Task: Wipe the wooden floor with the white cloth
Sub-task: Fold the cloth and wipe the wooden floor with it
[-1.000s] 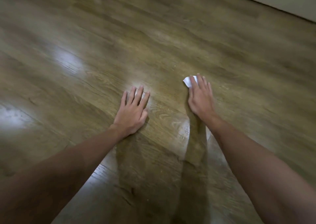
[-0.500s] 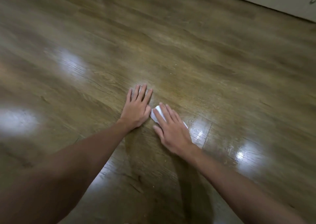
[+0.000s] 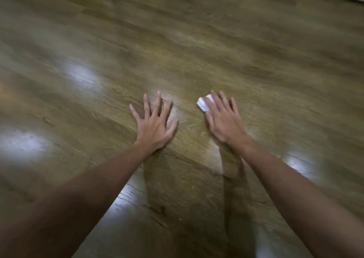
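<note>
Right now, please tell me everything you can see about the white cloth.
The white cloth is small and looks folded or bunched, of soft material. It lies flat on the wooden floor, mostly hidden under the right hand, whose straight fingers press on it. Only one end shows, beyond the index finger and thumb. It lies apart from the left hand, which rests spread on the floor. The picture is blurred, so its texture cannot be told.

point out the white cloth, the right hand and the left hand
white cloth [image 3: 202, 103], head view, on the exposed folded corner beyond the fingers
right hand [image 3: 224, 119], head view, on the back of the hand
left hand [image 3: 152, 124], head view, on the back of the hand
</note>
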